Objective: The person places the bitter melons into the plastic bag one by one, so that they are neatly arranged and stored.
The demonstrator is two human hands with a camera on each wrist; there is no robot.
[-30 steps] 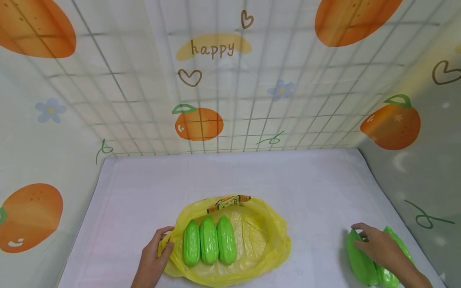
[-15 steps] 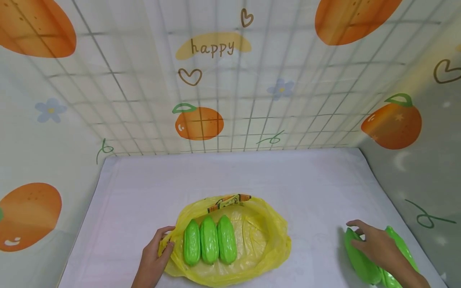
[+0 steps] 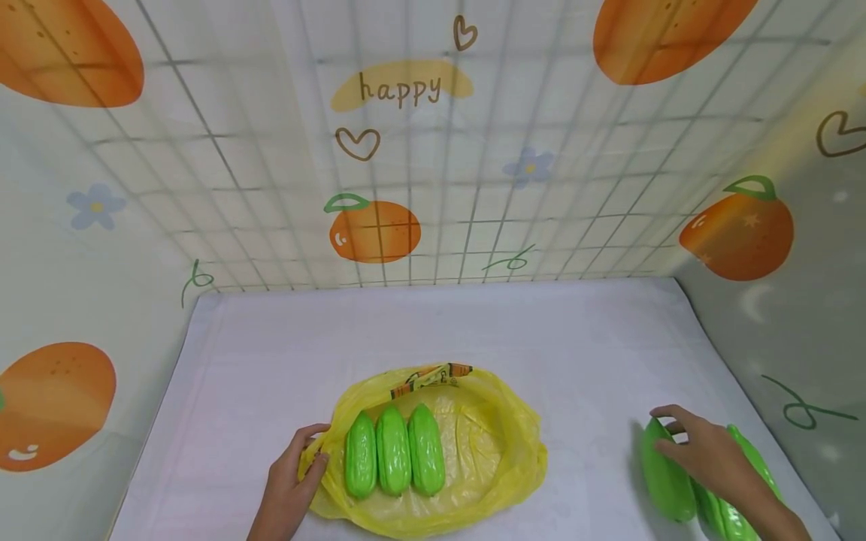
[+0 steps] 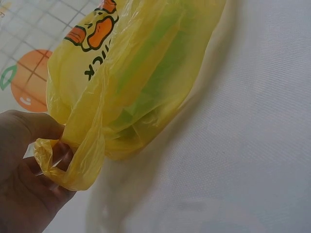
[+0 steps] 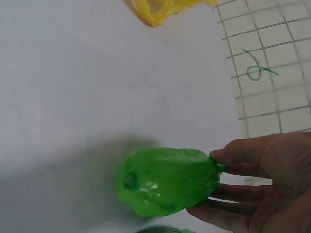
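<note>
Lower left of centre, the left hand (image 3: 288, 475) pinches the edge of a yellow bag (image 3: 476, 458), fingers curled; three green vegetables (image 3: 394, 452) lie side by side in the bag's left half. At lower right, the right hand (image 3: 716, 454) grips a fourth vegetable (image 3: 666, 487) by its far end, fingers bent round it, beside a fifth vegetable (image 3: 721, 518)

Left hand (image 3: 287, 479) on the yellow bag (image 3: 524, 451), right hand (image 3: 710, 457) on an oblong green piece (image 3: 666, 482).
I see the left hand pinching the bag's left edge, beside 3 glossy green pieces (image 3: 395, 452) lying in a row inside. Well apart, over the white table's (image 3: 440, 323) right side, I have the right hand gripping its piece by the far end; more green produce (image 3: 727, 520) shows on both sides of the forearm (image 3: 767, 503), and I can't tell whether that's 1 item or 2.
</note>
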